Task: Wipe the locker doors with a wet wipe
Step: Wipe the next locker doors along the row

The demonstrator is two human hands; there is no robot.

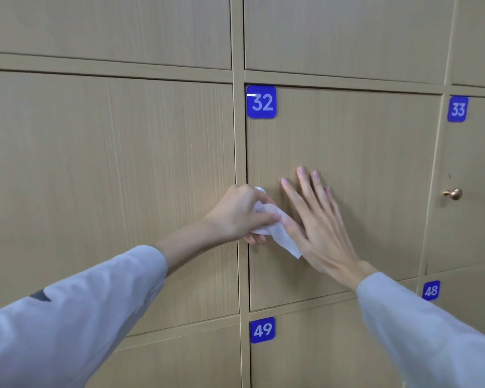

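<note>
Wall of wooden lockers: your wipe is bunched at the left edge of door 32 point(345, 152).
Your left hand point(241, 214) grips the wipe point(277, 231) over what may be the knob, hidden; your right hand point(317, 217) lies flat, fingers straight, on the door. Pull too hard and the door may swing open; the dangling tail wipes nothing.

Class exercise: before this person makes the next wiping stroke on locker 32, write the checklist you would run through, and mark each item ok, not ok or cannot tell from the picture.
1. Wet wipe held in the left hand: ok, fingers curled round it.
2. Wipe on the door of locker 32: ok, at its left edge, where the knob would be.
3. Right hand flat, steadying the door: ok.
4. Door shut: ok, it looks flush with the frame.
5. Wipe still wet: cannot tell.
6. Locker 33 already wiped: cannot tell.
</note>
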